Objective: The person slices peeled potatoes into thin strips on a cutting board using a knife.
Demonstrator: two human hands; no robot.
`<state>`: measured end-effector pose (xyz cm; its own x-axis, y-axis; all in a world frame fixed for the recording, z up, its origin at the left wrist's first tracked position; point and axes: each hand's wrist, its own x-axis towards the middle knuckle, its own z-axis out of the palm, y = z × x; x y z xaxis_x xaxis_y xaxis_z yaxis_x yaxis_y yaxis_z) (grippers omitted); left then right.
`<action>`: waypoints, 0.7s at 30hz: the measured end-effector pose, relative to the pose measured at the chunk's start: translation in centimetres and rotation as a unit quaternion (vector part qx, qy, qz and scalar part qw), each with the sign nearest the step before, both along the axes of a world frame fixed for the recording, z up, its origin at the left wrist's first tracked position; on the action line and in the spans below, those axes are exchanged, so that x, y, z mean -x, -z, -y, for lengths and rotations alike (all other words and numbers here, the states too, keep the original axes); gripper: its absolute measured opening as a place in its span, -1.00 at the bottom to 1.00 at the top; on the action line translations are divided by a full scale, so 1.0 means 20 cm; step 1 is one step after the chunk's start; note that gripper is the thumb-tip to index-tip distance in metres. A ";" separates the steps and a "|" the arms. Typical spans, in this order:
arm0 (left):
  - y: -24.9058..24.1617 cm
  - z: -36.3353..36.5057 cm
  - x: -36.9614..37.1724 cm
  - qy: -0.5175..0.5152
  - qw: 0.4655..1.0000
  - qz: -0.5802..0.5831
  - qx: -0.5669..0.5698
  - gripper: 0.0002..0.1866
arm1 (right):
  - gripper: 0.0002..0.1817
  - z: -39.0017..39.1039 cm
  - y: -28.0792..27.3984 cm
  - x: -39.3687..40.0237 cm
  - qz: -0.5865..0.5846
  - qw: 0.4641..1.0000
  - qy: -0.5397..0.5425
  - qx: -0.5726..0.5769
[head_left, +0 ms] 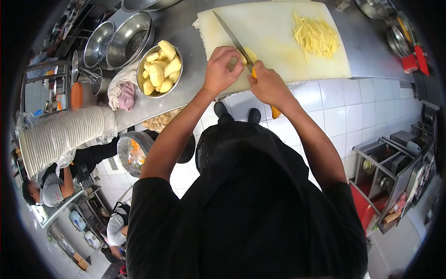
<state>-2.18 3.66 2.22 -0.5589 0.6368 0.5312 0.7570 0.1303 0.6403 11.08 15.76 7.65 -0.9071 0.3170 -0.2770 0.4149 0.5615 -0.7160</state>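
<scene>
My right hand [269,85] is closed round the orange handle of a knife [231,35], whose blade points up and to the left over the white cutting board [274,28]. Curled fingers of my left hand [224,69] hold a pale yellow peeled piece [242,57] against the board, beside the blade. More pale yellow flesh shows just beyond the blade. Thin yellow strips [316,37] lie heaped at the board's right side. A metal bowl [180,80] full of peeled yellow pieces [158,72] stands left of the board.
Metal bowls [130,39], a cloth [123,88] and stacked white containers [67,135] are on the left. Below the counter is a bin [132,151] with scraps. Red-handled utensils [420,60] lie at the right. Two other people [53,190] are at the lower left.
</scene>
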 end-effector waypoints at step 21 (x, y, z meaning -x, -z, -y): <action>0.01 0.00 0.01 0.007 1.000 -0.006 -0.011 -0.88 | -0.70 0.06 -0.11 -0.54 0.075 0.997 0.004 0.010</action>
<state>-2.40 3.66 2.11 -0.5436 0.6321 0.5522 0.7661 0.1049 0.6341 21.88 14.56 9.81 -0.8523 0.3170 -0.4159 0.5227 0.5440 -0.6564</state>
